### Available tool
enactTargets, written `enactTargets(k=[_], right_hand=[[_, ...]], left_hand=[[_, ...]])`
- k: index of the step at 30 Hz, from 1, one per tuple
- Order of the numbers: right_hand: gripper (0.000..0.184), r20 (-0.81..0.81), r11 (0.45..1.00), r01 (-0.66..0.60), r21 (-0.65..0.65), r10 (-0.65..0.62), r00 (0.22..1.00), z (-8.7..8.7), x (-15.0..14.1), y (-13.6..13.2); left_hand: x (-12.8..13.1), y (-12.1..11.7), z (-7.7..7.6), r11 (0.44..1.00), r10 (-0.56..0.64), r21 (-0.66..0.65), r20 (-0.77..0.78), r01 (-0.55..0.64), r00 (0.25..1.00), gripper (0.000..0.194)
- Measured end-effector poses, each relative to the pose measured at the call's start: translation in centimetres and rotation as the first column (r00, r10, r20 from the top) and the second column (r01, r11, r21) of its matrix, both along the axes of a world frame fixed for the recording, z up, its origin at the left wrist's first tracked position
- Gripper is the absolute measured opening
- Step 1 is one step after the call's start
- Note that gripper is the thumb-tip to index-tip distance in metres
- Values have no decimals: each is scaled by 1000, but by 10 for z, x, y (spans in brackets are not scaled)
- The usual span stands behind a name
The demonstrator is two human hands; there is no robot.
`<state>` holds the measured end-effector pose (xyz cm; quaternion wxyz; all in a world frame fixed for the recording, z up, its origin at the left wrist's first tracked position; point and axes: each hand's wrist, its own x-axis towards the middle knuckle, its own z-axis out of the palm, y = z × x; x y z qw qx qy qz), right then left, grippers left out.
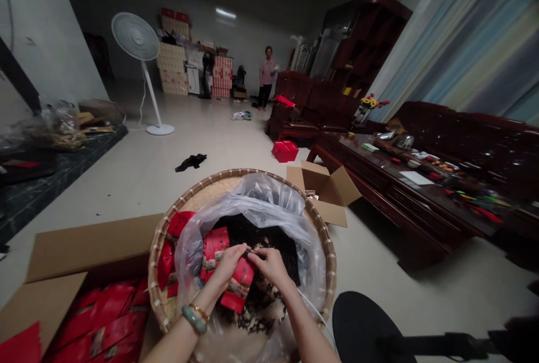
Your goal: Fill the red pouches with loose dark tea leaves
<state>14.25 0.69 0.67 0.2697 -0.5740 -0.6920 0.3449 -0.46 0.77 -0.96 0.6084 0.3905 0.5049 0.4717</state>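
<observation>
My left hand (231, 262) and my right hand (269, 265) meet over a round bamboo basket (331, 251). Their fingers are closed in a pinch at the upper end of a red packet (236, 300) with a printed band. Something small and dark shows between the fingertips; I cannot make out its kind. Beneath the hands, an open clear plastic bag (248, 205) holds dark, pale-flecked dried pieces (269, 309). More red packets (215, 242) lie in the bag beside my left hand. A green bangle (194, 319) and a gold-coloured bracelet circle my left wrist.
An open carton (90, 245) full of red packets stands at left. Beyond the basket are another open carton (322, 186), a red box (285, 151) and a white fan (154, 79). Wooden furniture (379, 175) lines the right. A person (266, 74) stands far back.
</observation>
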Motion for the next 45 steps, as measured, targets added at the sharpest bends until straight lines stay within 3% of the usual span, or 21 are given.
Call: enactTargets(k=[26, 38, 45], right_hand=[[28, -18, 1000, -9, -1, 9, 1000, 0, 1, -1], [30, -7, 1000, 4, 1, -4, 1000, -3, 0, 0], [34, -57, 999, 14, -38, -16, 998, -10, 3, 2]], left_hand=[[1, 0, -5, 1000, 6, 6, -5, -6, 1000, 46], [1, -2, 4, 999, -10, -39, 35, 12, 999, 45], [-3, -4, 0, 989, -133, -49, 59, 136, 989, 46]])
